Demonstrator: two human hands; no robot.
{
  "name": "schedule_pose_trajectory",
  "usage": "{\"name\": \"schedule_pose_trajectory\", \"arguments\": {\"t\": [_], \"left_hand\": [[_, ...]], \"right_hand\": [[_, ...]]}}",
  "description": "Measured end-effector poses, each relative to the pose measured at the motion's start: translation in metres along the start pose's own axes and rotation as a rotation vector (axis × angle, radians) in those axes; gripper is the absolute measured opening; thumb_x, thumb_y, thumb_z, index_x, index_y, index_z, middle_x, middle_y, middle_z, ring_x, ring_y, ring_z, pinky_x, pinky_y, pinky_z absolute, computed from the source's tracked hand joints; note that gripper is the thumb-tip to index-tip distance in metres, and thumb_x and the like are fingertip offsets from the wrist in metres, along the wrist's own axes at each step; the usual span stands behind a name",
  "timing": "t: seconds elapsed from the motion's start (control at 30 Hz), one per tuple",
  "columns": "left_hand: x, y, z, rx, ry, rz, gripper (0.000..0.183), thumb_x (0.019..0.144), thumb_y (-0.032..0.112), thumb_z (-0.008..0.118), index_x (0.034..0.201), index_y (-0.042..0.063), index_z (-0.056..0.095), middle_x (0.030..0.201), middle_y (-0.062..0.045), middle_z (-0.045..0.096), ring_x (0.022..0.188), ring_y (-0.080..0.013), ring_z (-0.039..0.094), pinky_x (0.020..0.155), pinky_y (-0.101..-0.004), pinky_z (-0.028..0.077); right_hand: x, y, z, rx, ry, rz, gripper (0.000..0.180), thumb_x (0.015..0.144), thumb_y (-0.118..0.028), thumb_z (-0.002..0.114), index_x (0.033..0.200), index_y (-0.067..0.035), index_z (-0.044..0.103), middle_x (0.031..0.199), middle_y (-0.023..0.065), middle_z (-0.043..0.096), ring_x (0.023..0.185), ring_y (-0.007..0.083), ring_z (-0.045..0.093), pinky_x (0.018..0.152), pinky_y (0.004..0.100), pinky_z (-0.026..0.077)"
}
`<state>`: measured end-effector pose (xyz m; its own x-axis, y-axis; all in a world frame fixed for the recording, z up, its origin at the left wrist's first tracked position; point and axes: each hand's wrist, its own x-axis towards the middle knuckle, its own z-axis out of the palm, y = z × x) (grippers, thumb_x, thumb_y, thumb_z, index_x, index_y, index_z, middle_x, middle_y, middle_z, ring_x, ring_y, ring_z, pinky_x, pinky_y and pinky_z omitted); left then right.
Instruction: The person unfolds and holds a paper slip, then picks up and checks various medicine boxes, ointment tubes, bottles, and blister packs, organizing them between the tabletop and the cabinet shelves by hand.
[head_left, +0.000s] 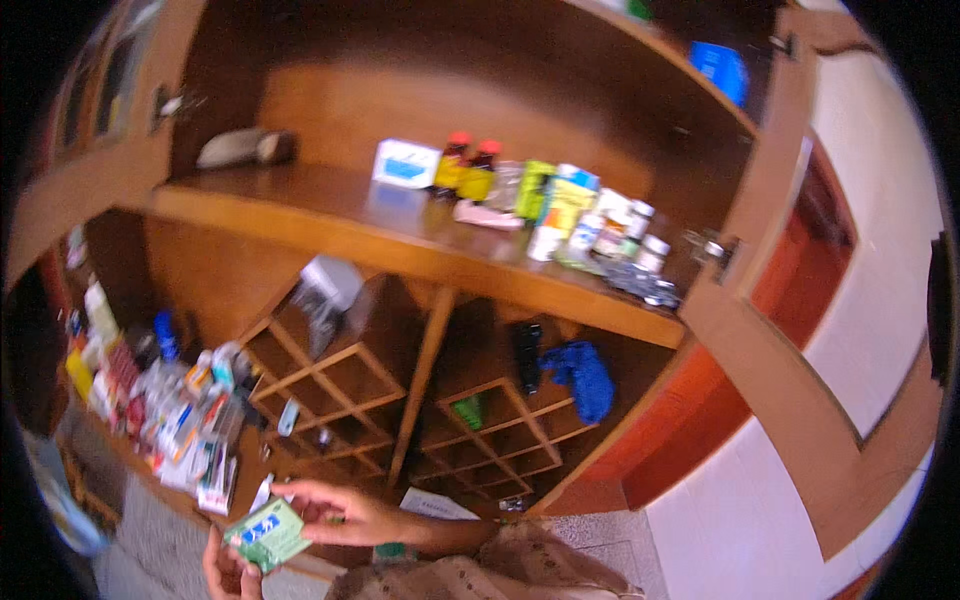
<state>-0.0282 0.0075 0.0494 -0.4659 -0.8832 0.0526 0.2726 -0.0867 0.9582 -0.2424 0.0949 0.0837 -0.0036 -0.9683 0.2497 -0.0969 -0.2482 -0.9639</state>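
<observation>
A small flat green box (271, 538) with a blue printed patch is held low in front of me. My left hand (225, 571) grips its lower left edge, thumb across the front. On its upper right side is my right hand (337, 511), thumb against the box and fingers curled behind it. Writing on the box is blurred. Just beyond my hands, a pile of medicine packets and small boxes (184, 420) covers the left end of the lower cabinet board.
A wooden shelf (420, 232) above bears a white box (406, 163), two red-capped brown bottles (476, 174) and several small bottles and cartons. Below are diamond-lattice racks (330, 382) with a blue cloth or bag (589, 379). An open door (780, 375) stands right.
</observation>
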Motion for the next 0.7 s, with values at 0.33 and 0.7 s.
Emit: {"name": "schedule_pose_trajectory", "arguments": {"t": [0.33,0.7], "left_hand": [[0.031,0.014,0.047,0.315,-0.561,0.22,0.071,0.077,-0.004,0.065,0.14,0.005,0.033,0.126,-0.011,0.051,0.111,-0.0206,0.051,0.095,-0.0324,0.041],[0.034,0.05,0.09,0.658,-0.728,0.498,0.07,0.073,0.01,0.069,0.136,0.0,0.038,0.137,-0.017,0.041,0.124,-0.0325,0.039,0.105,-0.0415,0.028]], "right_hand": [[-0.064,-0.035,-0.033,0.119,0.302,0.003,0.059,0.091,-0.006,0.054,0.143,-0.008,0.028,0.123,0.0092,0.051,0.113,0.0137,0.048,0.092,0.0269,0.041],[-0.087,-0.052,-0.041,0.225,0.416,0.067,0.056,0.091,-0.001,0.051,0.142,-0.006,0.029,0.124,0.0128,0.049,0.115,0.0167,0.048,0.098,0.0293,0.039]]}}
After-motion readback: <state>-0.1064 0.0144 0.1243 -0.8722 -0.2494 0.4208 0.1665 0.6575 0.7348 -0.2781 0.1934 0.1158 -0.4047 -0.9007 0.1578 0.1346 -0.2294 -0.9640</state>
